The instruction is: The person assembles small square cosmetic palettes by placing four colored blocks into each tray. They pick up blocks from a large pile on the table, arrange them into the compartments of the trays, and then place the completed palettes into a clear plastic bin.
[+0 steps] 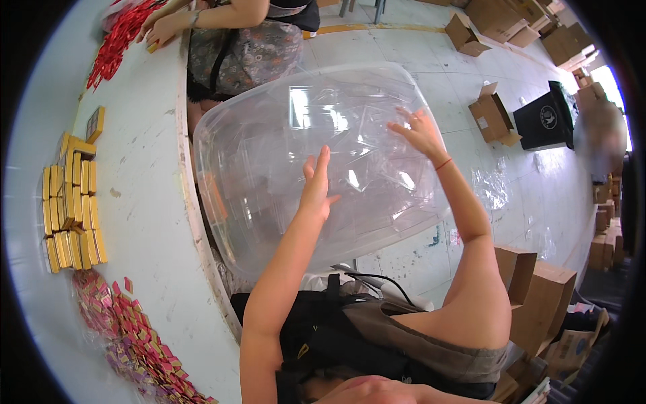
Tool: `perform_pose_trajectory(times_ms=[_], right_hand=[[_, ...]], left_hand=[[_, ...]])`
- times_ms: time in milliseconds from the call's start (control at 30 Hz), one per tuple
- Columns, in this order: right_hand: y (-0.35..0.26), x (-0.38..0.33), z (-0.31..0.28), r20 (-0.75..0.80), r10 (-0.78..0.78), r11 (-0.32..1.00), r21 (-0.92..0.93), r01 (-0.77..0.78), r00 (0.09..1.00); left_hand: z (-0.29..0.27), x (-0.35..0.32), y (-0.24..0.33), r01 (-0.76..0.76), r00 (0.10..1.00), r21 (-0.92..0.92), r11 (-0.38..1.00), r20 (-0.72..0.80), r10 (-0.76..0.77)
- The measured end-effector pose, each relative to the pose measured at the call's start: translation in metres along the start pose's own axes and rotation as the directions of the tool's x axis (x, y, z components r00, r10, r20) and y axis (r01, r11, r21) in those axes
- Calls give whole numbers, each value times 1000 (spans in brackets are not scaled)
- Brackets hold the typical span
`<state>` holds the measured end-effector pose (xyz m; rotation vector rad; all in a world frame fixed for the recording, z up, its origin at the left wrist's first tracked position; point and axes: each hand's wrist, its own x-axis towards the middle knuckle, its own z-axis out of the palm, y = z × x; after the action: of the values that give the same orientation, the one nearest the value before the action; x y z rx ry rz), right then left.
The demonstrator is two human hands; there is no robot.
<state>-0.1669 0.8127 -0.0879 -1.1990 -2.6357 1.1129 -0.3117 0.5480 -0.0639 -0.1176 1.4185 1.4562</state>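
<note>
A large see-through plastic tub point(404, 71) stands beside the table, holding many thin see-through plastic cases point(363, 135) that lie jumbled and catch the light. Over the tub's middle is my left hand point(316, 187), its fingers stretched out and nothing in its grasp. My right hand point(420, 133), with a thin red band at the wrist, reaches over the tub's far right side with fingers spread. Whether either hand touches the cases, I cannot tell. An orange patch point(214, 195) shows at the tub's left wall.
Along the left runs a white table point(145, 202) with stacked gold-edged boxes point(70, 202), small pink-and-gold pieces point(148, 343) and red strips point(118, 47). A co-worker's hands point(165, 27) work at its far end. Cardboard boxes point(494, 114) and a black bin point(545, 118) stand on the right.
</note>
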Motion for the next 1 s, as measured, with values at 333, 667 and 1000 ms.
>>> perform_pose_trajectory(times_ms=[333, 667, 1000], right_hand=[[-39, -51, 29, -115, -136, 985, 89, 147, 984], [-56, -81, 7, -380, -274, 954, 11, 301, 883], [-34, -67, 18, -86, -416, 905, 52, 421, 905]], left_hand=[[-30, 11, -14, 110, 994, -93, 990, -10, -111], [-46, -12, -43, -5, 999, -76, 997, -47, 1], [-83, -41, -28, -164, 985, -323, 932, -105, 137]])
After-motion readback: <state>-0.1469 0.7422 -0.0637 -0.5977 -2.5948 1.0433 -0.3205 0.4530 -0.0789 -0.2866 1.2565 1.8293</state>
